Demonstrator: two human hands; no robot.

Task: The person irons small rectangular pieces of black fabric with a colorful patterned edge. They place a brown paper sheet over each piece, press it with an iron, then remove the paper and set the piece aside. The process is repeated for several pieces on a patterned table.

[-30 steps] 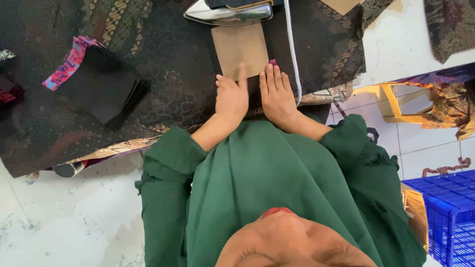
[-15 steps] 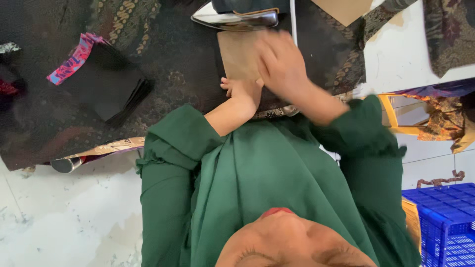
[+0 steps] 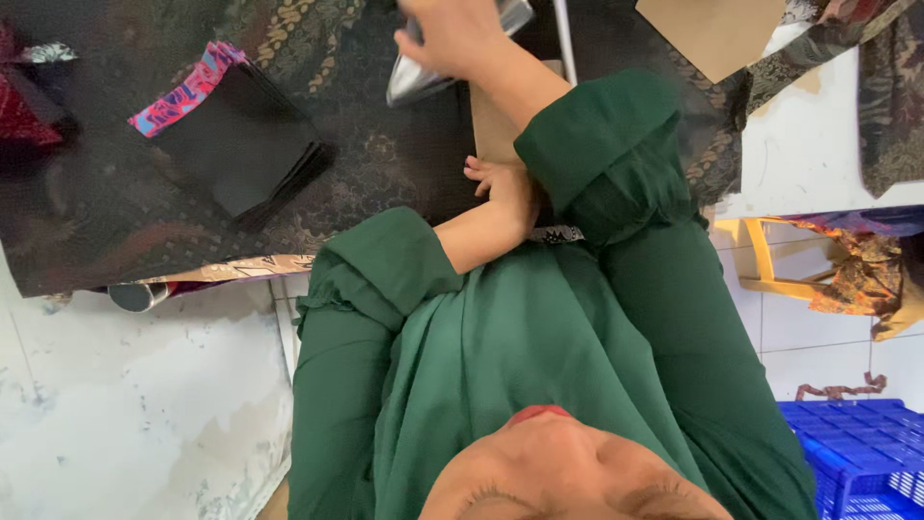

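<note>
The right hand [image 3: 460,34] reaches up to the top edge of the view, its grip wrapped around the handle of a silver clothes iron [image 3: 423,72], whose pointed soleplate aims down and left over the dark patterned fabric [image 3: 385,164] that covers the table. The left hand [image 3: 502,183] rests flat just below the iron, fingers [image 3: 476,173] spread apart and pressing on the lower edge of a tan cardboard piece [image 3: 489,130] that lies on the fabric; it clasps nothing. Both arms wear dark green sleeves [image 3: 606,154], and the right forearm crosses above the left hand. A white cord [image 3: 566,43] runs upward beside the right wrist. To the left, well apart from the hands, lies a stack of folded black cloth pieces [image 3: 245,154], with a folded strip in pink and blue print [image 3: 183,91] touching its upper left corner. A second, larger tan cardboard sheet [image 3: 717,34] sits at the upper right, tilted, on more patterned fabric. At the fabric's lower left edge a dark round tube end [image 3: 135,294] shows. On the right stand a yellow frame [image 3: 760,265] draped with orange printed cloth [image 3: 861,279], and, in the lower right corner, a blue plastic crate [image 3: 857,462] on the white tiled floor [image 3: 808,342].
</note>
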